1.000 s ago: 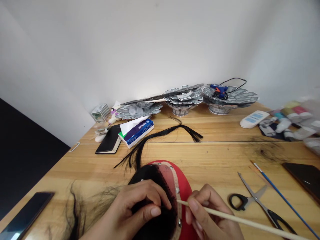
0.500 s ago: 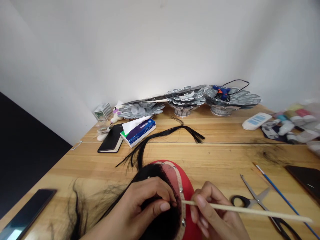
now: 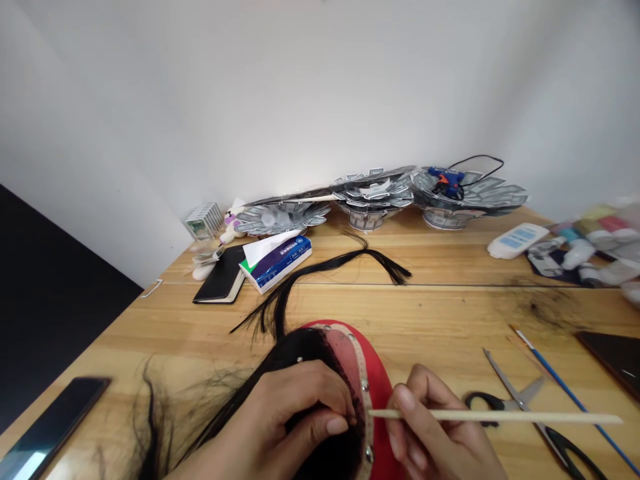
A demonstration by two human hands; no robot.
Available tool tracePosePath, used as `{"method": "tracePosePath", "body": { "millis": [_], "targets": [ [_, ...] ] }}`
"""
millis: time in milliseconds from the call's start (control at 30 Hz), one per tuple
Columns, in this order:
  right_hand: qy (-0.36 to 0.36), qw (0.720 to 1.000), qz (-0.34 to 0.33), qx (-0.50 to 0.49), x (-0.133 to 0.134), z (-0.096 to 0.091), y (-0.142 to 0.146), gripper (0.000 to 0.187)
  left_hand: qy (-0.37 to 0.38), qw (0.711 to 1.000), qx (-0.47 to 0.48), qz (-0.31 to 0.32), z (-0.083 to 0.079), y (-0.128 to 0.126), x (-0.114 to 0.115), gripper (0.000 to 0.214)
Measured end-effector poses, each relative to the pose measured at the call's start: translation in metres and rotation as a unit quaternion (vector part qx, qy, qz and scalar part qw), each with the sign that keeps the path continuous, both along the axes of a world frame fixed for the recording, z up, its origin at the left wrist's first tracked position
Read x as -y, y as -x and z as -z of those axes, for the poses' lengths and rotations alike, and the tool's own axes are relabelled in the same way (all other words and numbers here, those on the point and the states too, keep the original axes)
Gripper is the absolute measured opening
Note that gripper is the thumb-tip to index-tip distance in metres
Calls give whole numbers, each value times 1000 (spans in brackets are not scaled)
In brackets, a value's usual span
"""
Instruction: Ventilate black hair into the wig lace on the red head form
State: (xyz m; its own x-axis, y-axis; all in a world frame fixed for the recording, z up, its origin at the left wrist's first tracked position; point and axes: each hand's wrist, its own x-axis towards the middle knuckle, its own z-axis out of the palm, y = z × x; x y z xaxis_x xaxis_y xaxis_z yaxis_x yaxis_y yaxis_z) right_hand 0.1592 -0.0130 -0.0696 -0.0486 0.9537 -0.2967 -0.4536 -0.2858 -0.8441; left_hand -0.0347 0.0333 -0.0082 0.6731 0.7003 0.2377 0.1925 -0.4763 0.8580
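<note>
My left hand (image 3: 290,420) rests curled on a patch of black hair (image 3: 295,357) pinned to a red dome-shaped block (image 3: 373,363), thumb and fingers pinching the hair at its lace edge. My right hand (image 3: 430,433) grips a long thin wooden stick (image 3: 500,417). The stick's tip touches the hairline just right of my left thumb. A loose strand of black hair (image 3: 340,263) trails away over the wooden table (image 3: 450,307) toward the back.
Black-handled scissors (image 3: 525,407) and a blue paintbrush (image 3: 565,393) lie to the right. A dark phone (image 3: 50,427) sits front left. A black notebook (image 3: 220,280) and a tissue pack (image 3: 277,257) lie behind. Card-built bowls (image 3: 373,197) and a glue gun (image 3: 445,179) line the wall.
The stick has swung from slanting down-right to nearly level, and both hands sit slightly lower and to the right. The view has shifted a little.
</note>
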Motion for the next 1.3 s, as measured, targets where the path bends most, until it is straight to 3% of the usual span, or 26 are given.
{"method": "tracePosePath", "body": {
  "millis": [567,1033,1200,1300],
  "targets": [
    [20,996,37,80,1,3,2,52,-22,999,-25,19,-4,-1,-1,15],
    [24,995,54,85,1,3,1,52,-29,997,-61,23,-10,-4,1,13],
    [11,992,107,66,2,1,3,49,-40,997,-61,19,-14,6,5,14],
    [9,992,127,20,2,0,5,47,-51,997,-54,2,-7,24,15,13]
  ]
}}
